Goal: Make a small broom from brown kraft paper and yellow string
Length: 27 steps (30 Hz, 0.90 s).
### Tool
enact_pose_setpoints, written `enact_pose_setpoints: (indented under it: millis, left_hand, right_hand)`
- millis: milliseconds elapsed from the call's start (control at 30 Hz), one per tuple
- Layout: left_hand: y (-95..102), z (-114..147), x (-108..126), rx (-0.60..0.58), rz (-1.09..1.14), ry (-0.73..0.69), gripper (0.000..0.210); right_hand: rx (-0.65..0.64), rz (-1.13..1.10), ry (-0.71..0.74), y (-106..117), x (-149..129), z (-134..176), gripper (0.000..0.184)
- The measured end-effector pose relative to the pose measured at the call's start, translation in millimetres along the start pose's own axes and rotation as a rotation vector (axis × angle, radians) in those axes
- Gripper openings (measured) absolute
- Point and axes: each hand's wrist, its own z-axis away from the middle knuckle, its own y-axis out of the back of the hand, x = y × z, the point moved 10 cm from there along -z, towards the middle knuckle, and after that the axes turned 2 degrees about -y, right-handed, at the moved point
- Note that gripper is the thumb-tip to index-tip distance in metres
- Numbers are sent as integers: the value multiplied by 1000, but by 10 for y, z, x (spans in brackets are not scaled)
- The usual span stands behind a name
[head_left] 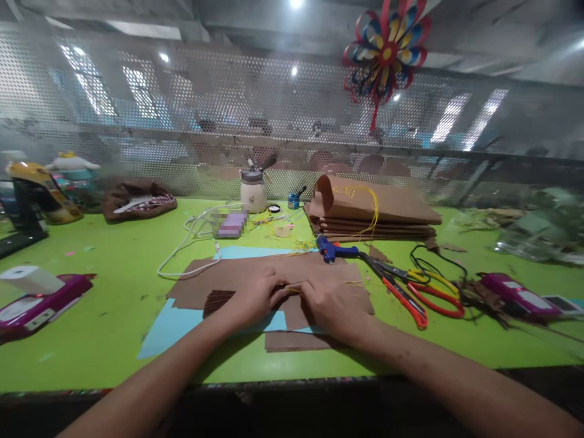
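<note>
My left hand [260, 295] and my right hand [329, 304] meet at the middle of the work surface, fingers pinched. Between their fingertips is a narrow brown paper strip [294, 286], with a thin yellow line along it that I cannot make out clearly. Large brown paper sheets [196, 283] lie beneath both hands, over light blue paper [159, 334]. Beside my left wrist sits a stack of pleated brown paper [216, 301], partly covered by the arm. A smaller brown paper piece [292, 342] lies nearer the front edge.
A blue glue gun [335, 249], red-handled scissors [438, 298] and a red-handled tool [401, 298] lie to the right. Folded brown paper [383, 210] is stacked behind. A white cable [171, 261], a jug [253, 190] and purple power strips [45, 307] are around.
</note>
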Motion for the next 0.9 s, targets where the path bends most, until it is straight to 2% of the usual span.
enact_pose_setpoints:
  millis: [233, 433, 533, 600, 733, 900]
  left_hand:
    - [40, 12, -31, 20, -4, 31, 34]
    - [20, 27, -27, 3, -46, 56, 33]
    - [16, 18, -34, 17, -45, 42, 33]
    - [4, 9, -43, 20, -43, 32, 33]
    - [-8, -4, -61, 14, -42, 39, 34]
    - [4, -5, -52, 8, -63, 49, 34]
  right_hand:
    - [15, 38, -19, -38, 18, 1, 13]
    - [29, 67, -219, -11, 491, 169, 10]
    - [-41, -61, -244, -15, 721, 245, 2]
    - [-90, -183, -247, 2, 885, 293, 8]
    - [-67, -245, -394, 152, 1479, 390, 18]
    - [-48, -82, -651, 300, 2542, 357, 26]
